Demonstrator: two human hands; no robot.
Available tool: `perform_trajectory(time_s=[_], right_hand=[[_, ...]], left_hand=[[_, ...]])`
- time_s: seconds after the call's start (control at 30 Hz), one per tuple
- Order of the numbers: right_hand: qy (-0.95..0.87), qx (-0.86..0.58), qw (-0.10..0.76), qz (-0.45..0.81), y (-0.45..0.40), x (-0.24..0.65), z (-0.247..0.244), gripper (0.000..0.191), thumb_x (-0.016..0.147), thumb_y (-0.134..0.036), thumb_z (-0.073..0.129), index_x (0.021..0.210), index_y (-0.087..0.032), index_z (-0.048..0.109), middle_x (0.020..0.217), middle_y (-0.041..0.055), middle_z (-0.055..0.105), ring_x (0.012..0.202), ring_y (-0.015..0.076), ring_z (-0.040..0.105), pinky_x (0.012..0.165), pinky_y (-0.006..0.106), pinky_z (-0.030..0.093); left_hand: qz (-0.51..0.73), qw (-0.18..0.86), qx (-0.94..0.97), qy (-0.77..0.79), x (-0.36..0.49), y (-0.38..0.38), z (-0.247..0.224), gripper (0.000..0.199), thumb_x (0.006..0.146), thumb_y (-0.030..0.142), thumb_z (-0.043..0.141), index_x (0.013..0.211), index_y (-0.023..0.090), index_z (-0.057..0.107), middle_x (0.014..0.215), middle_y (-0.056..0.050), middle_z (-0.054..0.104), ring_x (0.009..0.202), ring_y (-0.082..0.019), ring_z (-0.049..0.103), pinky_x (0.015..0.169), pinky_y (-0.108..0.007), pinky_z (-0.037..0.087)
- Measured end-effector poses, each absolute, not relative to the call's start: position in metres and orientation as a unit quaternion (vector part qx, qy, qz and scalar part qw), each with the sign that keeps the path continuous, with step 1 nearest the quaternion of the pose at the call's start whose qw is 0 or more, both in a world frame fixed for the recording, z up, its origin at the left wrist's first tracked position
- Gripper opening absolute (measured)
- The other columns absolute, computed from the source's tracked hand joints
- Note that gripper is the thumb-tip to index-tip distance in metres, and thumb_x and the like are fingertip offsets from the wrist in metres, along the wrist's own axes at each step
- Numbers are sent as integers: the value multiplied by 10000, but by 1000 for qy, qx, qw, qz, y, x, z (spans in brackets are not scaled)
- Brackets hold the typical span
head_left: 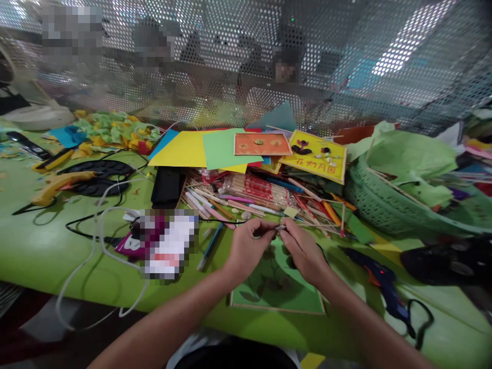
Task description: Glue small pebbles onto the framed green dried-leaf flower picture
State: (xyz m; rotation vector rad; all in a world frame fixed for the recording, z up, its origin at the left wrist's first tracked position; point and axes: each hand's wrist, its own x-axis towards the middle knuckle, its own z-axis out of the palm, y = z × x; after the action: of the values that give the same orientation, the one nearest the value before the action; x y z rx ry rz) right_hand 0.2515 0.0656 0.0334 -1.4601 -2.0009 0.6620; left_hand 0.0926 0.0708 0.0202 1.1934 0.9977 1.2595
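My left hand [251,246] and my right hand [302,248] meet over a green picture card [277,300] with thin stick edging. Between the fingertips of both, pinched, is a small pale grey piece [281,227], too small to name. Dark, leaf-like shapes lie on the card below, partly covered by my hands and shadow. Left of my left hand rests a blue pen-like tool [211,246]. A dark blue glue gun [386,287] lies to the right of my right arm.
Behind my hands is a pile of sticks and pens [246,197], with finished cards [315,156] and coloured paper [184,148] beyond. A green basket [369,189] stands right. Left are a phone [171,248], loose cables, a yellow glue gun [61,185] and a black palette [103,171].
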Motion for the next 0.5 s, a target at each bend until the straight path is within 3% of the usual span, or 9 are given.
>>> perform_trajectory(time_s=[0.23, 0.5], right_hand=[[-755, -543, 283, 235, 65, 253, 34, 231, 983, -361, 350, 788, -242, 385, 692, -30, 447, 613, 158, 418, 579, 307, 285], [-749, -548, 281, 244, 65, 251, 39, 232, 981, -397, 381, 809, -244, 410, 692, -27, 463, 614, 163, 442, 579, 302, 301]], left_hand=[[524, 571, 479, 412, 94, 72, 18, 163, 771, 225, 700, 889, 130, 760, 799, -49, 754, 698, -139, 643, 683, -244, 503], [529, 551, 491, 420, 93, 71, 18, 149, 781, 207, 689, 893, 143, 764, 837, -49, 762, 761, -159, 668, 741, -259, 519]])
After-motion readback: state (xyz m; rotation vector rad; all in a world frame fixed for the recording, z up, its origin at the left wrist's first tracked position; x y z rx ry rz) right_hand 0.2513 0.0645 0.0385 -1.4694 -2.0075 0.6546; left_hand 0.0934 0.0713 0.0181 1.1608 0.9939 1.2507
